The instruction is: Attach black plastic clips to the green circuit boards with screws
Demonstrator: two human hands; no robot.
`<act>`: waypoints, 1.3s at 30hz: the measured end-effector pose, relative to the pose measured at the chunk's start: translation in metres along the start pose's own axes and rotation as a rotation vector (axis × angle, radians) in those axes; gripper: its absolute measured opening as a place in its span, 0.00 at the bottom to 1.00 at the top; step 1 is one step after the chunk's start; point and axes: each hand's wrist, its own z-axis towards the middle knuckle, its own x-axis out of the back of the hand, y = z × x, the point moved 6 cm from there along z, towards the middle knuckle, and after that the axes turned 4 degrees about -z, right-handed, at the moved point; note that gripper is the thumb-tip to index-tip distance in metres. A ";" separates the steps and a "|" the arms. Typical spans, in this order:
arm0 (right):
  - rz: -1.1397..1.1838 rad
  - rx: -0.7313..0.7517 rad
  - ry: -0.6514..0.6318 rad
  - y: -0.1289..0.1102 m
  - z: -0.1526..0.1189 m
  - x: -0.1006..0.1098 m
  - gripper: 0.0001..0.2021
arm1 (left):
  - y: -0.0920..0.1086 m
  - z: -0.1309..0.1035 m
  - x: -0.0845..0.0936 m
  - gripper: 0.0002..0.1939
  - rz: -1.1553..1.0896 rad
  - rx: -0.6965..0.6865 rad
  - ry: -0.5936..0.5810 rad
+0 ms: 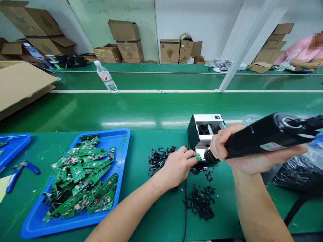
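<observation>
My right hand (227, 148) is wrapped round a black electric screwdriver (259, 137), its tip pointing left and slightly down. In the fingers of my left hand (180, 164) is a small green circuit board (198, 157), pinched close to the screwdriver's tip; whether the two touch I cannot tell. Right behind both hands stands a black and silver screw feeder (207, 129), partly covered by my right hand. Small black plastic parts (160, 158) lie heaped beside my left hand, and a second heap of black parts (201, 202) is nearer to me.
A blue tray (124, 148) heaped with green circuit boards (85, 178) stands at left. Blue-handled cutters (24, 171) lie beyond it. A water bottle (106, 77) stands across the green bench. Black bagged items (300, 174) sit at right. Another person (302, 53) works at the far right.
</observation>
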 end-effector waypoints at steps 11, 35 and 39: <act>0.018 -0.019 -0.027 0.005 -0.002 -0.002 0.43 | 0.000 0.000 0.000 0.11 -0.013 0.008 0.020; -0.420 -0.674 0.669 0.113 -0.089 0.172 0.19 | -0.191 0.044 0.008 0.13 -0.246 0.795 0.314; -0.661 -0.719 0.615 0.134 -0.093 0.181 0.19 | -0.202 0.052 0.012 0.18 -0.166 0.760 0.279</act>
